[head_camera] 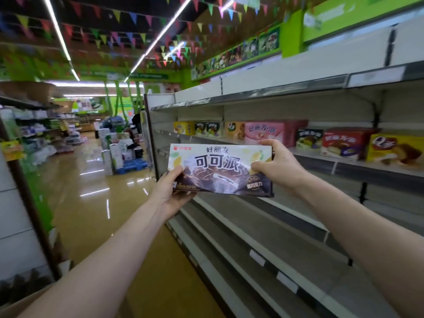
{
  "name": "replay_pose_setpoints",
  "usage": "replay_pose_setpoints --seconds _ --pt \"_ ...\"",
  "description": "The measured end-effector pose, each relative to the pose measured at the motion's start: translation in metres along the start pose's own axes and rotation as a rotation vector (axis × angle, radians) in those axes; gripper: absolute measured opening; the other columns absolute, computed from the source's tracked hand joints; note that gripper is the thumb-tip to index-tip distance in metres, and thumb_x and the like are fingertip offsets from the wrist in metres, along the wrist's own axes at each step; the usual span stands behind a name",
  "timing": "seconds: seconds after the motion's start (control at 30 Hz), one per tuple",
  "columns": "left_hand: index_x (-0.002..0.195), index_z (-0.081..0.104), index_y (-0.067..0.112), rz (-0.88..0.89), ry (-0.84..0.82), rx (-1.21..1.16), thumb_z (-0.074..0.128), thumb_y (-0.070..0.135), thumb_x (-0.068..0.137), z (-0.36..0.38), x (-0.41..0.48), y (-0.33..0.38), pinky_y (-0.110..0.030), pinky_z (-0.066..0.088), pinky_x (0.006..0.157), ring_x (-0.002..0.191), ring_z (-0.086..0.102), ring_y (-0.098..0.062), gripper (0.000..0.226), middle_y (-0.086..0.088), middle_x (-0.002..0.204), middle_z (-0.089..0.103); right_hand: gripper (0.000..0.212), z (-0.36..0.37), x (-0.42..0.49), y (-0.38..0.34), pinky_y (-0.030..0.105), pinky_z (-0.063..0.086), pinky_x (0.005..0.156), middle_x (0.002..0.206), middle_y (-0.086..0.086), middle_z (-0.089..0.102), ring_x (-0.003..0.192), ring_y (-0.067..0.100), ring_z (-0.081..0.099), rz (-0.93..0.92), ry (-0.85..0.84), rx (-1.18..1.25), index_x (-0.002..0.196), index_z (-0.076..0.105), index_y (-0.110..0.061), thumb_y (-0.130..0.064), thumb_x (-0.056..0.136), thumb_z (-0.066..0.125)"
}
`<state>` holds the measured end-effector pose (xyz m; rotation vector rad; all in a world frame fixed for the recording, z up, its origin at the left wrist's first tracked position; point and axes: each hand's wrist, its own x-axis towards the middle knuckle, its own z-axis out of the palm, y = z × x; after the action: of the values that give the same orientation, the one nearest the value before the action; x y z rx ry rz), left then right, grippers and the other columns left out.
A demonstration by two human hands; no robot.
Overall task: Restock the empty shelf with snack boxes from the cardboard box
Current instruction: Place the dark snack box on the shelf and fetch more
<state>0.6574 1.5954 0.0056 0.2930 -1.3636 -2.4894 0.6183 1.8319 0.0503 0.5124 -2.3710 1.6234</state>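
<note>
**Restocking, carrying stage.** A snack box (220, 171), dark with a pale upper band, was held at the centre of the frame. It was upright, its printed face turned to the camera, and clear of the shelving.

The step in hand was judged to be the carry to the shelf. A row of boxes (344, 143) was already stood on the middle shelf (321, 165) at the right of the frame, and the lower shelves (263, 226) beneath were seen bare.

The left hand (169, 191) gripped the box's lower left corner, thumb on the front face. The right hand (277, 164) was closed on the upper right end, thumb across the front and a finger over the top edge. Both forearms were extended forward from the lower corners of the frame.

The next move was judged to call for the box to be turned toward the shelving and set down on a bare stretch without the neighbouring boxes being knocked.
</note>
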Motion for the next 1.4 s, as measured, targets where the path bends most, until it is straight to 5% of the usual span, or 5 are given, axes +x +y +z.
replay_pose_setpoints --seconds 0.37,0.67,0.83,0.97,1.4 --pt "0.115 0.054 0.011 -0.119 -0.264 0.005 0.058 0.014 0.095 0.133 0.003 -0.061 -0.045 0.052 0.085 0.086 0.064 -0.026 0.021 -0.013 0.098 0.067 0.061 -0.14 -0.03 0.019 0.028 0.057 0.065 0.102 -0.003 0.059 0.085 0.015 0.066 0.064 0.236 -0.06 0.135 0.043 -0.023 -0.004 0.083 0.068" --pt "0.119 0.055 0.013 -0.271 -0.427 0.081 0.059 0.02 0.095 0.216 0.024 -0.106 -0.041 0.052 0.075 0.088 0.063 -0.027 0.026 -0.015 0.103 0.067 0.056 -0.209 -0.032 0.036 0.024 0.054 0.05 0.099 0.003 0.062 0.075 0.016 0.068 0.179 0.387 -0.081 0.13 0.046 -0.024 -0.002 0.084 0.069" --pt "0.107 0.059 0.014 -0.296 -0.537 0.131 0.06 0.02 0.094 0.256 0.049 -0.119 -0.045 0.047 0.096 0.088 0.062 -0.025 0.014 -0.014 0.106 0.066 0.056 -0.237 -0.022 0.041 0.026 0.054 0.058 0.093 -0.002 0.061 0.077 0.015 0.065 0.196 0.474 -0.131 0.131 0.048 -0.016 0.0 0.082 0.07" --pt "0.094 0.062 0.016 -0.283 -0.619 0.211 0.06 0.02 0.094 0.284 0.066 -0.127 -0.038 0.051 0.077 0.075 0.062 -0.022 0.005 -0.01 0.089 0.067 0.053 -0.253 -0.016 0.044 0.023 0.049 0.059 0.095 0.0 0.06 0.075 0.011 0.061 0.185 0.556 -0.139 0.129 0.05 -0.012 0.005 0.082 0.068" --pt "0.107 0.061 0.015 -0.311 -0.587 0.189 0.065 0.021 0.091 0.292 0.106 -0.127 -0.042 0.052 0.083 0.099 0.059 -0.027 0.018 -0.012 0.108 0.065 0.054 -0.245 0.021 0.055 0.024 0.05 0.055 0.09 -0.004 0.056 0.074 0.014 0.061 0.205 0.566 -0.142 0.131 0.049 -0.012 0.003 0.083 0.068"
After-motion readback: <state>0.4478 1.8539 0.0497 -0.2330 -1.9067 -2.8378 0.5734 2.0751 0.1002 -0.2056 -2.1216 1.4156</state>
